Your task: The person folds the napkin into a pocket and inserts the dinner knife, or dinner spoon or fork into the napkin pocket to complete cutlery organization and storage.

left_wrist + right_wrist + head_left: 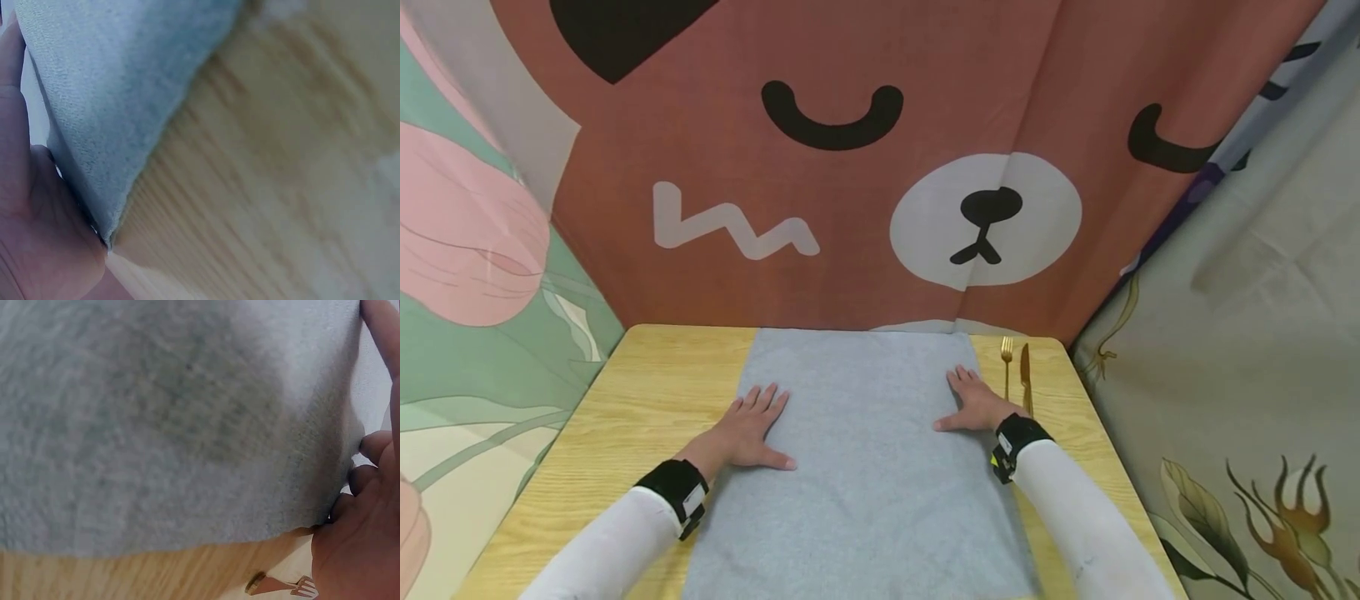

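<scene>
A light grey-blue cloth lies spread flat over the middle of the wooden table, from its back edge toward the front. On the cloth's left edge rests my left hand, its fingers and thumb spread. My right hand lies at the opposite edge with its fingers extended and the thumb pointing inward. In the left wrist view the cloth's edge meets the palm above the wood. The right wrist view shows the fingers touching the cloth.
A gold fork and a gold knife lie beside the cloth at the back right, next to my right hand. Bare wood of the table shows on both sides. Printed curtains hang behind and at the sides.
</scene>
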Tool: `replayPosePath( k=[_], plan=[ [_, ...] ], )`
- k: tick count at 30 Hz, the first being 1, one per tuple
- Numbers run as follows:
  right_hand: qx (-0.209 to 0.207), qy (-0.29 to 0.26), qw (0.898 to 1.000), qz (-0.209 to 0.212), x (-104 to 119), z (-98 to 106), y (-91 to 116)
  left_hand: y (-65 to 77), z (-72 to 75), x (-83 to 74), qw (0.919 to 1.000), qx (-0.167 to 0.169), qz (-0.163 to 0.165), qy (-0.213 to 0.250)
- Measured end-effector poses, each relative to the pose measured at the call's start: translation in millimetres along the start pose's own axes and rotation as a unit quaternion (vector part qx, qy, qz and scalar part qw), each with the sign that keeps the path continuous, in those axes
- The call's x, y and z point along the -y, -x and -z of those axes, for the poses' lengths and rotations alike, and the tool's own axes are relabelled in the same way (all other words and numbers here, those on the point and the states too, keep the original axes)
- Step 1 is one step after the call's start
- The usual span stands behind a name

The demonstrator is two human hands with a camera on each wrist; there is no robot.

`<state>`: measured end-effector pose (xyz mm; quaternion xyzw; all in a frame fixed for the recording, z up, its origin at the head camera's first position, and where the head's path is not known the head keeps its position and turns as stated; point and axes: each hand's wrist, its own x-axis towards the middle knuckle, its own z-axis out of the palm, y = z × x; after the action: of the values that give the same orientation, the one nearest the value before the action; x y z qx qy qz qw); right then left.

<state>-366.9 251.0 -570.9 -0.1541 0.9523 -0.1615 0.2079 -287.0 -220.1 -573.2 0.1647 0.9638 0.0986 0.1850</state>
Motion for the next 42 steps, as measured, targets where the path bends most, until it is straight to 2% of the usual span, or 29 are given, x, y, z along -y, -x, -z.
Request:
replayPosePath(
  k=[6, 9, 12, 15, 17, 21, 24, 27, 29, 31, 33, 35, 39, 42],
  plan=[
    [0.004, -0.002, 1.0, 0.004, 0, 0, 3, -0.5, -1.5, -0.2, 1.0, 0.004, -0.003, -0.002],
    [0.002, -0.025, 1.0, 0.0, -1, 1, 1, -0.9, 1.2, -0.5, 0.9998, -0.002, -0.007, 0.016],
    [-0.019, -0.08, 0.997, -0.009, 0, 3, 1, -0.6, 4.3, -2.0, 0.9981, -0.043, -0.023, 0.038],
    [-0.049, -0.131, 0.99, -0.006, 6, 9, 5, 3.3, 7.4, -6.8, 0.9906, -0.111, -0.072, 0.034],
    [-0.066, -0.146, 0.987, 0.006, 11, 15, 14, 9.6, 9.0, -13.3, 0.9803, -0.154, -0.124, 0.004],
    [-0.093, -0.14, 0.985, 0.037, 23, 30, 39, 28.1, 13.4, -27.4, 0.9465, -0.222, -0.228, -0.056],
    [-0.11, -0.106, 0.986, 0.063, 31, 39, 59, 41.5, 13.2, -30.8, 0.924, -0.26, -0.269, -0.077],
    [-0.111, -0.058, 0.987, 0.097, 37, 40, 79, 54.3, 8.4, -28.7, 0.9101, -0.279, -0.293, -0.089],
    [-0.101, -0.029, 0.987, 0.122, 39, 36, 92, 62.9, 2.6, -26.7, 0.9098, -0.267, -0.306, -0.086],
    [-0.085, -0.005, 0.985, 0.149, 39, 28, 103, 70.9, -4.7, -25.0, 0.9174, -0.235, -0.311, -0.082],
    [-0.069, 0.014, 0.983, 0.172, 39, 18, 112, 78.8, -13.3, -24.0, 0.9283, -0.193, -0.308, -0.078],
    [-0.053, 0.029, 0.981, 0.182, 37, 7, 121, 86.1, -22.4, -23.5, 0.9365, -0.155, -0.304, -0.078],
    [-0.019, 0.052, 0.98, 0.19, 32, -15, 136, 99.5, -41.1, -21.7, 0.9425, -0.104, -0.306, -0.084],
    [0.008, 0.056, 0.98, 0.191, 27, -32, 148, 108.7, -53.3, -18.4, 0.9435, -0.091, -0.307, -0.086]
  ],
)
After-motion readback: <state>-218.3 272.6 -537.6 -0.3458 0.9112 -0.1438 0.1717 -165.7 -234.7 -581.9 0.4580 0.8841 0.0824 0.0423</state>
